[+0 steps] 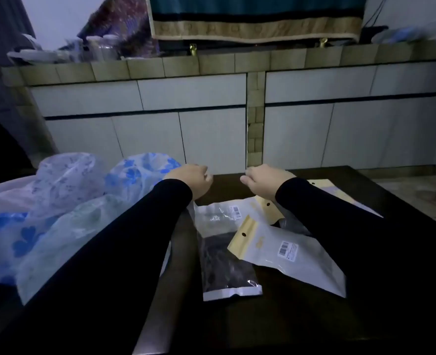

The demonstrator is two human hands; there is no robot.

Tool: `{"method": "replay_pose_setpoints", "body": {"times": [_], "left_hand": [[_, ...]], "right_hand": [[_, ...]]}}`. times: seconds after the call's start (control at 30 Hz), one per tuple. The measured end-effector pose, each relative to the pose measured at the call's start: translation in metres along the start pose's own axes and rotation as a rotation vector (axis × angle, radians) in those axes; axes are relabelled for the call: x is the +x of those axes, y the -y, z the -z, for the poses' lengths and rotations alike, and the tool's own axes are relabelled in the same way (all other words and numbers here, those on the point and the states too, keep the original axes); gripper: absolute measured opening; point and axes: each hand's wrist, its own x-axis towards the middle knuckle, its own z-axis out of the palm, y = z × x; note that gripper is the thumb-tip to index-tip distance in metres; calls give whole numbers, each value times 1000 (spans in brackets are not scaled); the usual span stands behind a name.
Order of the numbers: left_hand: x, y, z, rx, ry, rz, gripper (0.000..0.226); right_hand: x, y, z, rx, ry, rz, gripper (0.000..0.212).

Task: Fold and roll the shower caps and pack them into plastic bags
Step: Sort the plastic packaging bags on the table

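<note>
Both hands sit mid-frame above a dark table (276, 326), black sleeves (124, 247) running in from the bottom. Left hand (190, 179) and right hand (264, 181) are curled into loose fists, seen from behind; cannot tell if either pinches anything. Shower caps (65, 201), clear with blue floral print, are heaped at left of frame. Plastic bags (286, 254) with yellow headers lie lower centre, overlapping, one bag (224, 262) holding something dark. Tiled counter (211, 65) across the top.
</note>
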Motion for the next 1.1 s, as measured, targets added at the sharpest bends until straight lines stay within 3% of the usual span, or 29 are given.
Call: {"method": "replay_pose_setpoints", "body": {"times": [0.4, 0.5, 0.57, 0.6, 0.7, 0.87, 1.1], "left_hand": [[39, 2, -75, -148, 88, -67, 55], [43, 3, -83, -247, 95, -97, 54], [45, 3, -88, -287, 105, -144, 51], [47, 4, -90, -300, 119, -170, 49], [46, 5, -94, -306, 168, -186, 47], [42, 8, -96, -324, 156, -97, 55], [35, 13, -85, -439, -17, 90, 63]], "right_hand": [[-12, -18, -38, 296, -65, -99, 43], [-13, -19, -37, 380, -144, -28, 38], [-14, -14, -38, 438, -182, 41, 24], [-15, -10, -38, 451, -166, 53, 22], [-20, 6, -38, 408, 28, 25, 43], [-27, 20, -49, 280, 228, -48, 56], [-19, 20, -60, 255, 149, -110, 52]]}}
